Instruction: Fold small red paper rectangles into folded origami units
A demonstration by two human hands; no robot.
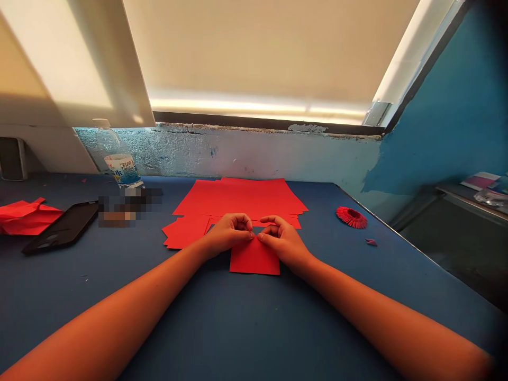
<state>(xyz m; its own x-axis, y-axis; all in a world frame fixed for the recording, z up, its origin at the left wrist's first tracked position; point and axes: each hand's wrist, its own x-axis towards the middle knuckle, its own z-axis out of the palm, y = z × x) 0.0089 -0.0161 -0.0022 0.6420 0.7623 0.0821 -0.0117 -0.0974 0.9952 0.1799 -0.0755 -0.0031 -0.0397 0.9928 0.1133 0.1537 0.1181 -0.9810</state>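
Observation:
A small sheet of red paper [254, 260] lies in front of me on the blue table. My left hand [230, 232] pinches its far edge, thumb and fingers curled together. Close beside it, my right hand [282, 241] grips the same edge in the same way, with the two thumbs almost touching. Just beyond the hands is a stack of larger red sheets [242, 197]. Smaller red pieces [186, 233] lie to the left of the hands, partly under the left one.
On the right are a ring of folded red paper [352, 217] and a small folded piece [371, 242]. To the left lie a black phone case [63, 227] and crumpled red paper [27, 217]. A plastic bottle [119, 159] stands by the wall, and a phone [12, 159] leans further left.

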